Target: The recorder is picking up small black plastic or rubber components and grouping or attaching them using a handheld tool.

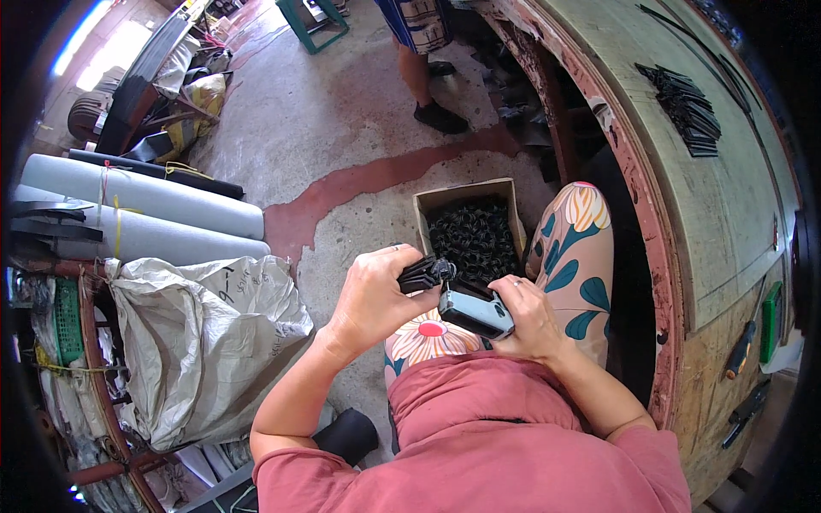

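Observation:
My left hand (376,286) is closed around a bundle of flat black strips (419,275), whose ends stick out past the fingers. In my right hand (528,312) is a grey-and-black stapler (475,311), gripped at its right end. Its left end meets the strips in front of my lap, with a small dark curled piece (443,268) just above. I cannot tell whether its jaws are pressed together. Beyond both hands, on the floor between my knees, stands an open cardboard box (421,214) holding many small black looped pieces (475,235).
At right is a worktable (633,94) with black strips (682,107), a screwdriver (741,349) and a green-edged tool (770,321). White sacking (205,333) and grey rolls (171,205) lie at left. Another person's leg (416,81) shows ahead, near a green stool (312,26).

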### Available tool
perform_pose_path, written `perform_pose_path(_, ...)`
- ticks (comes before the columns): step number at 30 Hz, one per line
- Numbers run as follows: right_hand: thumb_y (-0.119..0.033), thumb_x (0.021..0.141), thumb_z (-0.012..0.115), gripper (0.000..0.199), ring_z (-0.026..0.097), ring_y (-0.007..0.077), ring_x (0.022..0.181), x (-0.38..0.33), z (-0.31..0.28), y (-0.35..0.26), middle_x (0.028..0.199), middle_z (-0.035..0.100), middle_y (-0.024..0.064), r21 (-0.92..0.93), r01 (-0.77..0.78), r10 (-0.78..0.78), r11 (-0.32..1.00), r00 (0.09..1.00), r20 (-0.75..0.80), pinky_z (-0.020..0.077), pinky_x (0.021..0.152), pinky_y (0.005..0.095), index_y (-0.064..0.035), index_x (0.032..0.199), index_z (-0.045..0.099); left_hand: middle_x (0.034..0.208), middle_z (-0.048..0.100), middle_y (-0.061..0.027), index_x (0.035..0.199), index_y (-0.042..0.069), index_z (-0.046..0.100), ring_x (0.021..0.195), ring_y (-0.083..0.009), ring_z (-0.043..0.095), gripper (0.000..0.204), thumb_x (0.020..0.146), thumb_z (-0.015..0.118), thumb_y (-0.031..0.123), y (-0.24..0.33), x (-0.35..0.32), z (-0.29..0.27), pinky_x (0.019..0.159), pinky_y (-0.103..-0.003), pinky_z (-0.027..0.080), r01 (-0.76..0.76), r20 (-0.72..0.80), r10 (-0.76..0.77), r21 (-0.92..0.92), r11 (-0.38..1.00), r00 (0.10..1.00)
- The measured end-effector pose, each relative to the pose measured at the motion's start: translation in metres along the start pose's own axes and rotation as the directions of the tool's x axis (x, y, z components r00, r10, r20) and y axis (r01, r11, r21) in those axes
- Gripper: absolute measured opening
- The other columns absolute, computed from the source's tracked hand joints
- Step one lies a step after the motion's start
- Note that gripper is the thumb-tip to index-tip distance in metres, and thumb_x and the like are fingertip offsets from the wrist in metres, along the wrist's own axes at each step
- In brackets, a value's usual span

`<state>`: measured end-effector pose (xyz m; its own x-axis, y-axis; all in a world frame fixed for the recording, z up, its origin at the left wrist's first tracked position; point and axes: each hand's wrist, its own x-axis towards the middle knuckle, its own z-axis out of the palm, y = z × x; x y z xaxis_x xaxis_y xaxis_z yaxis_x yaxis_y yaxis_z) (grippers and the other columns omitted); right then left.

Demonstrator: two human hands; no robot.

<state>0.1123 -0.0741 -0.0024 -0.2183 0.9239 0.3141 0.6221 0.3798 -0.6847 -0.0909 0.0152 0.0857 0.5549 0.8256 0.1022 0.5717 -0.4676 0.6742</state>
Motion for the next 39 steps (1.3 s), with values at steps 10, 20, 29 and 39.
perform_pose_path(10, -0.021, 0.058, 0.074, 0.043, 0.056, 0.0341, 0.070, -0.002, 0.002, 0.005, 0.074, 0.053, 0.0163, 0.079, -0.043, 0.046, 0.996, 0.998, -0.032, 0.0446, 0.062, 0.0390, -0.0004, 0.088, 0.050, 0.062, 0.059, -0.0104, 0.077, -0.002, 0.062, 0.055, -0.0147, 0.057, 0.018, 0.073, 0.069, 0.014, 0.005, 0.005, -0.003, 0.053, -0.029, 0.044, 0.009, 0.049, -0.008, -0.025, 1.000, 0.999)
perform_pose_path(20, -0.009, 0.070, 0.069, 0.020, 0.052, 0.0138, 0.057, 0.001, -0.010, -0.038, 0.066, 0.056, 0.0068, 0.680, -0.263, 0.330, 0.685, 0.944, 0.032, 0.0430, 0.054, 0.0282, 0.0014, 0.082, 0.058, 0.060, 0.052, -0.0012, 0.077, 0.005, 0.055, 0.050, -0.0101, 0.053, 0.032, 0.087, 0.059, 0.035, -0.017, -0.018, 0.111, 0.043, -0.024, 0.041, 0.602, 0.423, -0.652, -0.796, 0.063, 0.629)
perform_pose_path(29, -0.010, 0.072, 0.070, 0.018, 0.056, 0.0149, 0.059, 0.002, -0.035, -0.064, 0.069, 0.060, 0.0068, 0.778, -0.181, 0.318, 0.602, 0.948, -0.026, 0.0438, 0.055, 0.0283, 0.0016, 0.079, 0.059, 0.081, 0.058, -0.0027, 0.093, 0.010, 0.056, 0.074, -0.0168, 0.058, 0.029, 0.092, 0.045, 0.037, 0.006, -0.033, 0.164, 0.067, -0.033, 0.048, 0.457, 0.556, -0.511, -0.831, -0.318, 0.655)
perform_pose_path(39, -0.003, 0.079, 0.061, 0.017, 0.062, 0.0176, 0.070, 0.008, -0.038, -0.029, 0.080, 0.063, 0.0100, 0.860, -0.431, 0.528, 0.272, 0.815, 0.241, 0.0514, 0.064, 0.0294, 0.0050, 0.093, 0.057, 0.093, 0.061, -0.0082, 0.125, 0.003, 0.048, 0.041, -0.0023, 0.031, 0.056, 0.087, 0.055, 0.044, 0.007, 0.016, 0.101, 0.041, -0.020, 0.035, 0.216, 0.149, -0.476, -0.972, 0.089, 0.867)
